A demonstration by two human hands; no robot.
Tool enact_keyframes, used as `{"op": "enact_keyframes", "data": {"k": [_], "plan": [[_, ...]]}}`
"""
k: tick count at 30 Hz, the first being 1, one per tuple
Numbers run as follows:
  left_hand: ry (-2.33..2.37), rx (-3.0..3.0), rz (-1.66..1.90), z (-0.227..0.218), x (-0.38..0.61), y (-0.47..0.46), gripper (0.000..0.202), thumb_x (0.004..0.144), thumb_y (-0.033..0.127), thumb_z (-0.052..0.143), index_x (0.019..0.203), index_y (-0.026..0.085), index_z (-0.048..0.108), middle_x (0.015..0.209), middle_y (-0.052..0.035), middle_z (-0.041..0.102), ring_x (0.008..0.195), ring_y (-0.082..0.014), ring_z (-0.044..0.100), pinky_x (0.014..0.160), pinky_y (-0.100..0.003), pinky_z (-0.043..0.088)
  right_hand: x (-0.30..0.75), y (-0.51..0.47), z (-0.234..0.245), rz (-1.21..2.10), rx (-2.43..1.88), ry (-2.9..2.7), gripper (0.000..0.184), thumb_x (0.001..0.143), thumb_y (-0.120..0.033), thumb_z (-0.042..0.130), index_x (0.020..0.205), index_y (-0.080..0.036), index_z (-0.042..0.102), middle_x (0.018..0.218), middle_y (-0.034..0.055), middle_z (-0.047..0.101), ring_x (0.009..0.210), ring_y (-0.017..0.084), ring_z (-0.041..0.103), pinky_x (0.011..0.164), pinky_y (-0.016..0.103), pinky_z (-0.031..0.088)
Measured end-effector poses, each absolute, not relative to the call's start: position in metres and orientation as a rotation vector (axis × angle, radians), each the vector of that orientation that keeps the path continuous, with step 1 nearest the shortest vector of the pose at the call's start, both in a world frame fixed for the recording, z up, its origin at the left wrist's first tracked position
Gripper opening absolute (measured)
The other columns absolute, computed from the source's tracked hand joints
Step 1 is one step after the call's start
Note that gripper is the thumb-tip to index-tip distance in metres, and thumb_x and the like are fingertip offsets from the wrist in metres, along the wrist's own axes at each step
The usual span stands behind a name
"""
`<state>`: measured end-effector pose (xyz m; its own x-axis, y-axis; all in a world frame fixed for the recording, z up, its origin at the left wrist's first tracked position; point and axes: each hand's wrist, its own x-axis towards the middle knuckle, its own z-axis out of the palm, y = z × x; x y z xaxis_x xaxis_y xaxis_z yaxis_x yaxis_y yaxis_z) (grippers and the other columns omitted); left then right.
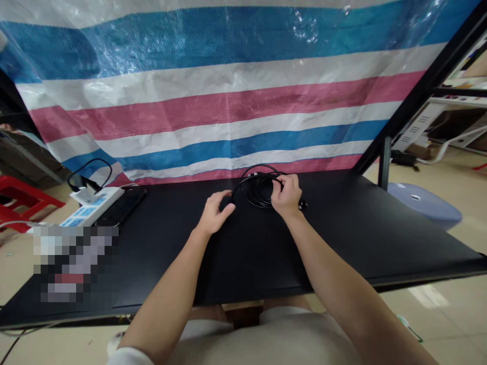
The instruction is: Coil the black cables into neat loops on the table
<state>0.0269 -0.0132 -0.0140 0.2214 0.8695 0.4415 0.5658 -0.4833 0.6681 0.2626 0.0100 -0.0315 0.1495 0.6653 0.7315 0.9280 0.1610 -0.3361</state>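
A coiled black cable (261, 190) lies on the black tabletop (251, 253), a little beyond the middle of my view. My right hand (287, 195) is shut on the right side of the coil, its fingers pinching the strands. My left hand (215, 213) rests on the tabletop just left of the coil, fingers curved and apart. One strand of the cable runs down to its fingertips, though it does not appear gripped. A small black plug (302, 205) shows beyond my right hand.
A white power strip (91, 205) with a black plugged-in cable and a dark smartphone (119, 207) lie at the table's left. A pixelated patch covers the near left corner. A striped tarp (228, 106) hangs behind the table, and a black metal frame (418, 91) stands at right.
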Motion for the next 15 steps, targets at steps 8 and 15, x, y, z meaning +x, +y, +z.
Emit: {"op": "enact_keyframes", "data": {"k": [8,15], "plan": [[1.404,1.790,1.255,-0.016,0.040,-0.010,0.013,0.083,0.028,0.048,0.081,0.021,0.059,0.068,-0.0001,0.062,0.065,-0.0147,0.059,0.069,-0.028,0.048,0.246,0.001,-0.027,-0.308,-1.411,-1.596,0.039,0.091,-0.037,0.029,0.090,-0.019,0.064,0.088,0.0118,0.059,0.083,0.023,0.056,0.079,0.036,0.044],[1.343,1.054,1.716,-0.005,0.019,0.004,0.036,0.084,0.047,0.047,0.060,0.023,0.035,0.049,0.0059,0.035,0.045,-0.0099,0.038,0.048,-0.022,0.033,0.295,0.011,-0.029,-0.192,-1.483,-1.195,0.046,0.090,-0.034,0.020,0.077,-0.020,0.061,0.081,0.0110,0.063,0.083,0.025,0.058,0.082,0.040,0.043]]}}
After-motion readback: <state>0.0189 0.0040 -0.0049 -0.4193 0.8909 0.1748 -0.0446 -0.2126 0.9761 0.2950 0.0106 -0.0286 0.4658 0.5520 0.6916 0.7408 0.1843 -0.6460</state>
